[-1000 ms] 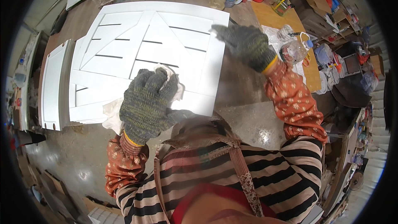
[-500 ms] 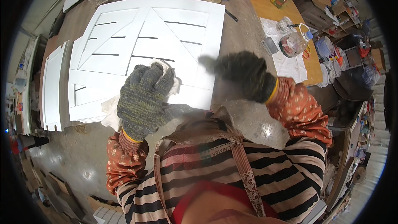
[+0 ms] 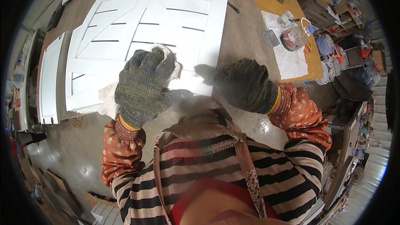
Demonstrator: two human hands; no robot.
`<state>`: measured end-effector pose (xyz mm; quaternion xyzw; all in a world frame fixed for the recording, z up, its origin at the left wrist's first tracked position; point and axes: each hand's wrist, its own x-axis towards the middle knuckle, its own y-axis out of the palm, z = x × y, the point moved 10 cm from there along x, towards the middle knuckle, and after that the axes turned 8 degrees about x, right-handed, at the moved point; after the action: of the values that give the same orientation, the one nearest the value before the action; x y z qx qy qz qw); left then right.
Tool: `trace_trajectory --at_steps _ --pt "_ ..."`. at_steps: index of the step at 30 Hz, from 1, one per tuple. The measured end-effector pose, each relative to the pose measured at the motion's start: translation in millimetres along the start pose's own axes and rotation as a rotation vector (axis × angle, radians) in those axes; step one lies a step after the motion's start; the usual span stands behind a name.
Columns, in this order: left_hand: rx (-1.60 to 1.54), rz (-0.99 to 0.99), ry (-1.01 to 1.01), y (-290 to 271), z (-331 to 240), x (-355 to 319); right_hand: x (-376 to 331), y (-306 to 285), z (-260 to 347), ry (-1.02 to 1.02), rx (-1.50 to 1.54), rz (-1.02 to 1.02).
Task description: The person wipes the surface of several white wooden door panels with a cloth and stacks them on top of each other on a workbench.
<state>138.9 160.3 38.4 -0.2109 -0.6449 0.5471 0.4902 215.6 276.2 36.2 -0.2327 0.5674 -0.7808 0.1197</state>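
While the left hand (image 3: 143,85), in a dark knitted work glove, presses a white rag (image 3: 109,100) onto the white slatted panel (image 3: 146,29), its fingers are curled together over the cloth, bunching it against the painted face near the panel's near edge. The right hand (image 3: 243,84), gloved the same, is motion-blurred; it seems to rest just beside the panel's near right corner, but I cannot tell whether its fingers are spread or closed. The panel lies flat on the dusty workbench (image 3: 246,37), with a second white panel (image 3: 50,79) just beside it on the left. Well apart on the right are a sheet of white paper (image 3: 291,62) and a crumpled plastic bag (image 3: 293,37).

Wiping well here probably means keeping the rag flat under the palm, following the length of each slat, working into the grooves, and bracing the panel with the free hand so it does not slide.
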Motion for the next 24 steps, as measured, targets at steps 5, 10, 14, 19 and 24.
trace_trajectory --at_steps 5,10,14,19,24 --pt "-0.001 0.01 0.03 -2.9 -1.6 2.8 5.0 8.2 -41.8 0.051 0.455 -0.066" --pt "0.029 -0.041 0.05 -4.5 -3.3 2.0 20.6 -19.4 -86.5 -0.118 0.185 -0.219" --pt "0.013 -0.017 0.032 -5.4 -2.9 5.4 40.9 -16.2 -162.3 0.222 -0.256 0.119" --pt "0.031 0.01 0.0 0.8 2.7 -0.4 41.3 -4.1 -120.9 0.234 0.069 0.158" --pt "0.009 -0.037 0.035 -10.5 -4.9 7.8 41.0 -33.0 -160.0 -0.015 -0.423 -0.165"
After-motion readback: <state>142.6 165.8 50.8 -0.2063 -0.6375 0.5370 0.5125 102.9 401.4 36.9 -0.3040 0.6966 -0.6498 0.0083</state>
